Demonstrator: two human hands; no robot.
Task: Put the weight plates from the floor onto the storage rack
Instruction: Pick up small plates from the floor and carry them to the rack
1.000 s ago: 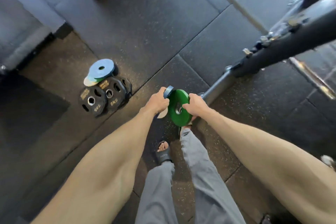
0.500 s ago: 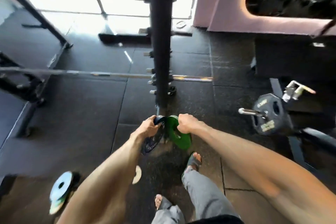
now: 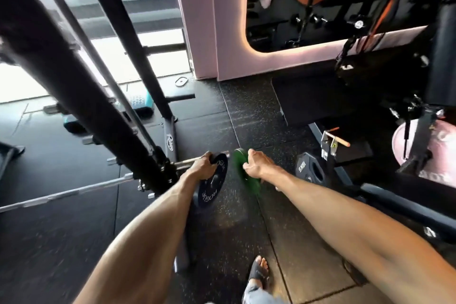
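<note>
Weight plates: black plate [image 3: 209, 190] + green plate [image 3: 238, 159], both off the floor at mid-frame, just right of the storage rack [image 3: 98, 106] upright. Vs 1 s ago my view has swung from the floor pile to the rack. Plates are now split apart, black one near a peg [image 3: 188, 161], so I judge loading comes next. Left hand [image 3: 204, 166] grips the black rim, right hand [image 3: 256, 168] grips green. Both stand on edge. Black face looks frame-right, bore axis approx along the peg. Green is blurred.
</note>
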